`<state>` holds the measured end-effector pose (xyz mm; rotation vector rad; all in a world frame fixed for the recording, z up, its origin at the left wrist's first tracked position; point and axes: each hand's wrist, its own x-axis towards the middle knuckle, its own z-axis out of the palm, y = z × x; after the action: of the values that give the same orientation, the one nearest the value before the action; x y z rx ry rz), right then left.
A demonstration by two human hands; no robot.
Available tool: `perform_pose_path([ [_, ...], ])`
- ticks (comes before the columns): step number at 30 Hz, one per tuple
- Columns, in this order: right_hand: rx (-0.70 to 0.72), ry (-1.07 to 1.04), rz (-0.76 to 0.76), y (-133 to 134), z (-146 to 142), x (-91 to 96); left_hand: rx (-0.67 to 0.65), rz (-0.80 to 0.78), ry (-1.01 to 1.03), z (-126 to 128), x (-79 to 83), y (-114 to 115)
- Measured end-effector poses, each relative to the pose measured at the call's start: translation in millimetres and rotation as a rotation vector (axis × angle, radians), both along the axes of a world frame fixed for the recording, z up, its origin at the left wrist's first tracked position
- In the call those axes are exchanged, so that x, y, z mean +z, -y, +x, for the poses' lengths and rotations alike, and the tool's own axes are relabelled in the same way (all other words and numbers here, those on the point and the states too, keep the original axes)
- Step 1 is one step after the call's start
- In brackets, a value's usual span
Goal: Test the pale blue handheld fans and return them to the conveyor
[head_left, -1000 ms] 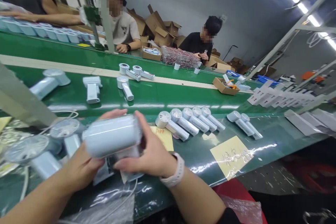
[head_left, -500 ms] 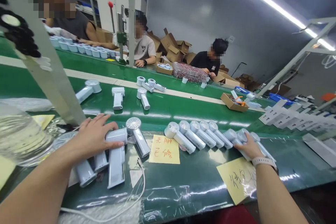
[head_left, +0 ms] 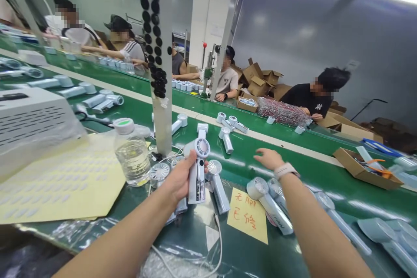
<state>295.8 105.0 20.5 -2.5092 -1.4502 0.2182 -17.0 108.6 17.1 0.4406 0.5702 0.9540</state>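
Note:
My left hand (head_left: 181, 179) is wrapped round the handle of a light-blue handheld fan (head_left: 196, 186), its round head up and its slotted side facing me. Just to its right another handheld fan (head_left: 220, 193) lies on the bench, and more fans (head_left: 159, 173) lie partly hidden behind my left hand and forearm. My right hand (head_left: 269, 158) hovers over the green surface with fingers stretched out, holding nothing. Beneath my right forearm runs a row of fans (head_left: 275, 210), partly covered by the arm. A yellow note (head_left: 248, 216) with red handwriting lies between my arms.
A clear bottle (head_left: 133, 160) stands left of a metal post (head_left: 163, 121). Yellow sheets of stickers (head_left: 65, 182) and a white vented box (head_left: 35, 117) fill the left. A white cable (head_left: 219, 243) curls in front. A cardboard box (head_left: 365, 171) sits right; co-workers sit opposite.
The view has swung left. My left hand has picked up a fan and raised it upright. My right hand has left the fans on the right and moved over the green surface.

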Motion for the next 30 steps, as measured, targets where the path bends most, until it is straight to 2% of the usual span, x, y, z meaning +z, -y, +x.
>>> perform_pose_path([
  [2, 0.152, -0.129, 0.006, -41.5, -46.7, -12.0, 0.028, -0.061, -0.066, 3.9, -3.9, -1.1],
  [4, 0.217, -0.245, 0.043, -67.5, -82.2, -15.5, 0.017, -0.069, -0.103, 5.9, -5.7, -1.1],
  [6, 0.228, -0.352, 0.119, -79.4, -102.1, -8.9, 0.018, -0.09, -0.087, 7.3, -7.1, -0.6],
  [8, 0.217, -0.464, 0.222, -78.0, -108.5, 4.2, 0.047, -0.115, -0.03, 8.9, -9.3, -0.6],
  [10, 0.203, -0.583, 0.324, -62.6, -109.2, 17.6, 0.069, -0.114, 0.044, 10.2, -12.4, -1.3],
  [13, 0.228, -0.789, 0.438, -14.7, -119.4, 26.4, 0.035, -0.046, 0.135, 9.8, -16.4, -1.5],
  [14, 0.256, -0.919, 0.465, 5.5, -127.3, 25.4, 0.005, -0.002, 0.168, 8.8, -16.7, -0.7],
  [15, 0.296, -1.141, 0.491, 26.1, -136.8, 22.9, -0.032, 0.049, 0.204, 7.5, -16.3, 0.8],
  [17, 0.359, -1.519, 0.418, 63.4, -156.7, 15.6, -0.115, 0.158, 0.28, 4.6, -13.6, 5.1],
  [18, 0.384, -1.62, 0.349, 78.1, -164.5, 11.8, -0.152, 0.205, 0.314, 3.5, -11.6, 7.6],
  [19, 0.406, -1.623, 0.277, 89.4, -169.5, 8.2, -0.186, 0.243, 0.338, 2.8, -9.7, 10.1],
  [21, 0.432, -1.35, 0.245, 102.9, -169.8, 1.4, -0.228, 0.291, 0.354, 3.1, -6.7, 13.8],
  [24, 0.415, -0.759, 0.387, 109.9, -157.3, -11.5, -0.189, 0.303, 0.312, 5.5, -6.4, 14.2],
  [26, 0.474, -0.41, 0.452, 113.2, -154.0, -23.6, -0.139, 0.295, 0.265, 6.7, -7.8, 11.5],
  [28, 0.575, -0.089, 0.434, 117.3, -160.0, -37.2, -0.119, 0.288, 0.223, 6.8, -9.0, 8.0],
  [30, 0.639, 0.123, 0.379, 121.2, -170.9, -48.7, -0.123, 0.277, 0.197, 6.2, -9.2, 5.2],
])
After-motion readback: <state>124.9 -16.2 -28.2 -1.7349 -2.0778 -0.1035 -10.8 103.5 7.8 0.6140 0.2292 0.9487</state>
